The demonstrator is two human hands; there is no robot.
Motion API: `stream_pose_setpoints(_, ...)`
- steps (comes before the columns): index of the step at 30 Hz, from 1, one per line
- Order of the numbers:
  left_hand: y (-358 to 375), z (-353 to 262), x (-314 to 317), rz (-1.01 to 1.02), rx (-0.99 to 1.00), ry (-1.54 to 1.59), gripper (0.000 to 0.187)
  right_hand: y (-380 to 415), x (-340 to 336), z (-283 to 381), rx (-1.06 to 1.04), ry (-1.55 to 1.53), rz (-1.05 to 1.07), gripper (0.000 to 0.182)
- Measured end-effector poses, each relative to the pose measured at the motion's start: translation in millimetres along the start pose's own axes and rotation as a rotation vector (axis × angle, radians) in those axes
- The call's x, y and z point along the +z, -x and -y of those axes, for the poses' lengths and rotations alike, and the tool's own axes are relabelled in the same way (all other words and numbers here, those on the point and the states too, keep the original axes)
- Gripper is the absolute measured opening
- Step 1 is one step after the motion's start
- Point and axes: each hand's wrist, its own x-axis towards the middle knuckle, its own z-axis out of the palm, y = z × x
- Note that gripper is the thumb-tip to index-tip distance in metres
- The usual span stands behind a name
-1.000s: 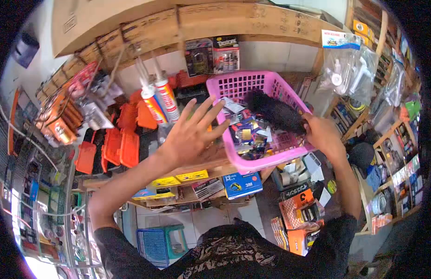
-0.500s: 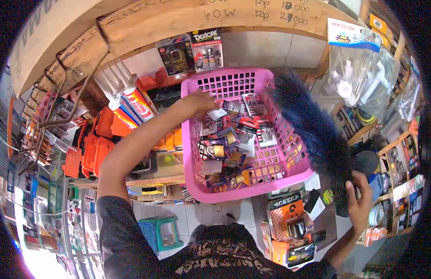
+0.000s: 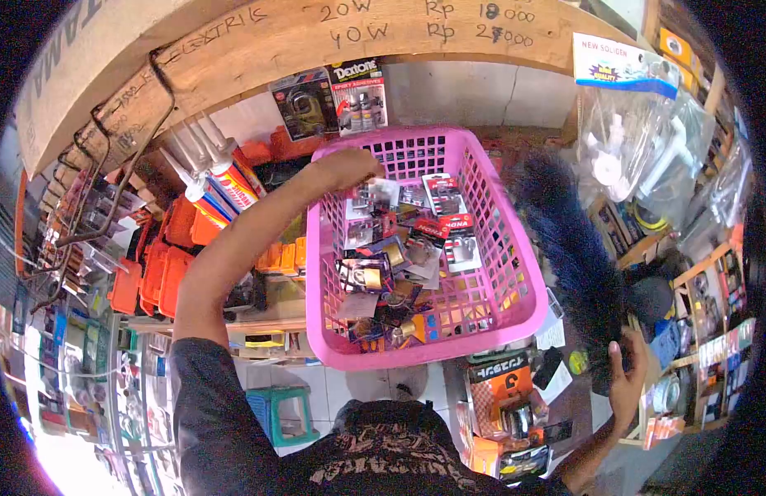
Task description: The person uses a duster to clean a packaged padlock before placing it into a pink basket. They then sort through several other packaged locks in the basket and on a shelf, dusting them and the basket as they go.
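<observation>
A pink plastic basket stands tilted in front of me, its near end reaching out past the shelf edge. My left hand is closed over its far left rim, the fingertips partly hidden inside. Several carded packs lie in the basket, among them a red-and-white blister pack and a card with a brass-coloured padlock. At the right, my right hand is wrapped around the lower end of a dark blue fluffy duster. The duster points up and away beside the basket, a little apart from it.
Orange boxes and sealant tubes stand on the left. An adhesive pack hangs behind the basket. Plastic-bagged goods hang at right. Below are an orange package and a green stool. A wooden beam crosses above.
The duster has swung right, away from the basket's far right side. My left hand stays at the basket's far left rim. The view has shifted slightly.
</observation>
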Motion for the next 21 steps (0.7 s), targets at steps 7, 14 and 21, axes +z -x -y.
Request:
stream_pose_setpoints(7, -12, -1, -14, 0.078, -0.038, 0.158, 0.018, 0, 11, -13, -0.004, 0.028, -0.004, 0.029)
stream_pose_setpoints(14, -16, 16, -12, -0.016, -0.013, 0.183, 0.014, 10, 17, -27, 0.009, 0.006, -0.065, 0.028)
stream_pose_setpoints(21, 47, -52, -53, -0.392, 0.022, 0.585, 0.023, 31, 23, -53, 0.222, -0.194, -0.016, 0.037)
